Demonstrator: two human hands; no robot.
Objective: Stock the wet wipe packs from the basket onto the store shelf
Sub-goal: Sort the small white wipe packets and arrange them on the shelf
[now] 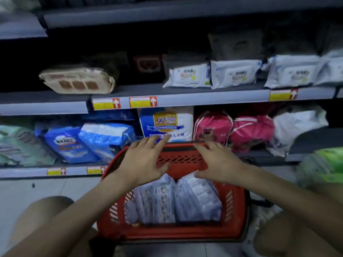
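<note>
Nearest, the person's bare knees frame the view, the left knee [46,216] and the right knee [297,238], in a squat on the pale floor [37,190]. Between them stands the red basket [172,236], and in it the wet wipe packs [178,199] stand on edge in two tight rows, none lifted out.

Over the far half of the basket hover the left hand [146,160] and the right hand [219,162], palms down, fingers spread and released, grasping nothing. The right thumb is just beside the pack tops; whether it touches them I cannot tell.

Beyond the basket, the low shelf carries blue packs [83,141] at the left and pink drawstring bags [233,130] at the right. Above it, the middle shelf [204,99] holds a row of white wipe packs [233,73] from the middle to the right and a beige pack [78,80] at the left, with a dim gap between them.

Several things could go wrong from here. The basket packs are wedged close, so pulling one may drag its neighbour up and spill it on the floor. Their film looks slick, so a loose pinch could slip. The shelf's front packs lean at the lip, and pushing new stock against them could tip one off. The shelf also stands well above the squat, so the reach may be blind.
</note>
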